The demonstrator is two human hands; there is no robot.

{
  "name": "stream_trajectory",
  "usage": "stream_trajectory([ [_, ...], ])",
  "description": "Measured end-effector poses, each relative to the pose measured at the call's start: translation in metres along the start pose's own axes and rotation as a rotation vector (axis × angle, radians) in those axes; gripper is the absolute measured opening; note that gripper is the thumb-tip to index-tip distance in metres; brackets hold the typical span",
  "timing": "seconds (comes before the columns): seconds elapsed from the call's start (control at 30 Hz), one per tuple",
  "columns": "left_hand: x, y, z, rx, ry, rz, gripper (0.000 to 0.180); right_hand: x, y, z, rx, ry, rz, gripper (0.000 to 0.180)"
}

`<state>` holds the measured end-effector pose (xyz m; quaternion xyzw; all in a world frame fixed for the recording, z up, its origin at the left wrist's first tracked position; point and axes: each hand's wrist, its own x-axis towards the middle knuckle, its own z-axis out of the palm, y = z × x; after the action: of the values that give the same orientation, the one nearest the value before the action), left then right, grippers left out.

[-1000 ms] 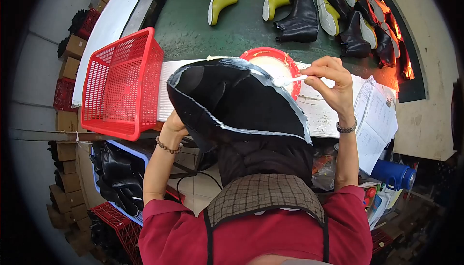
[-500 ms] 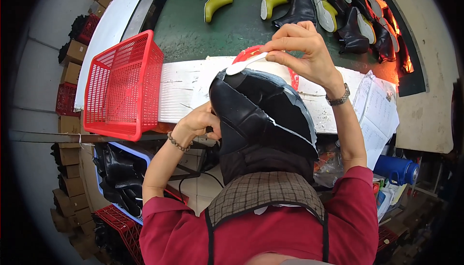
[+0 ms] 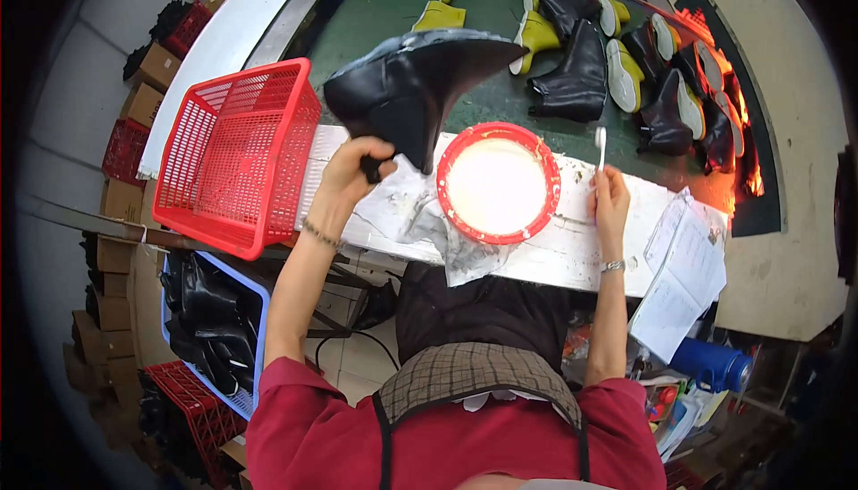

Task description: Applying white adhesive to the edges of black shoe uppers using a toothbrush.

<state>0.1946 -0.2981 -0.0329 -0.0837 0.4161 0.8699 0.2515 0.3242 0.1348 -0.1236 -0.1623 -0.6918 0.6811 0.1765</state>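
A black leather boot upper (image 3: 393,88) is raised over the far edge of the white bench, its pale grey underside edge turned upward. My left hand (image 3: 354,170) grips it from below, fingers closed around its lower part. Off to the right, my right hand (image 3: 610,204) pinches a white toothbrush (image 3: 601,149) upright, bristle head at the top. Between my hands stands a red round tub (image 3: 553,177) with bright white contents and white smears on its rim. A crumpled whitish cloth (image 3: 438,235) lies beside the tub and hangs over the bench's near edge.
A red mesh basket (image 3: 237,164) stands left on the bench. Beyond lies a green conveyor surface (image 3: 487,101) with yellow-green soles and black boots, orange-lit at right. Papers (image 3: 684,267) hang by the right edge. A blue-rimmed crate (image 3: 259,311) of black uppers sits lower left.
The boot has moved from above my lap, up and left, and is turned over. My right hand has drawn the toothbrush off its edge toward the right. The red tub is now uncovered.
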Motion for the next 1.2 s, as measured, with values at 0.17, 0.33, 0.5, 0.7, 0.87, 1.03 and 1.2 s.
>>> stream_trajectory([
  [0.17, 0.095, 0.004, 0.037, 0.492, 0.06, 0.401, 0.029, -0.006, 0.014, 0.011, 0.026, 0.063, -0.027, 0.017],
  [0.33, 0.175, -0.014, -0.001, 1.423, 0.16, 1.149, 0.061, -0.008, 0.013, 0.028, -0.019, -0.002, 0.016, 0.017],
  [0.5, 0.12, -0.033, -0.018, 1.629, 0.098, 1.191, 0.053, -0.014, 0.017, 0.013, -0.112, 0.131, -0.008, 0.019],
  [0.7, -0.043, -0.049, -0.108, 1.72, 0.301, 0.544, 0.038, -0.007, 0.019, 0.013, -0.151, -0.015, -0.103, 0.021],
  [0.87, -0.053, -0.083, -0.131, 1.814, 0.485, 0.946, 0.029, -0.006, 0.015, 0.016, -0.167, -0.056, -0.052, 0.019],
  [1.03, -0.055, -0.09, -0.133, 1.812, 0.539, 0.985, 0.024, -0.014, 0.01, 0.02, -0.162, -0.03, -0.068, 0.022],
  [1.2, -0.057, -0.095, -0.128, 1.842, 0.511, 0.981, 0.025, -0.019, 0.011, 0.011, -0.197, -0.038, -0.076, 0.023],
])
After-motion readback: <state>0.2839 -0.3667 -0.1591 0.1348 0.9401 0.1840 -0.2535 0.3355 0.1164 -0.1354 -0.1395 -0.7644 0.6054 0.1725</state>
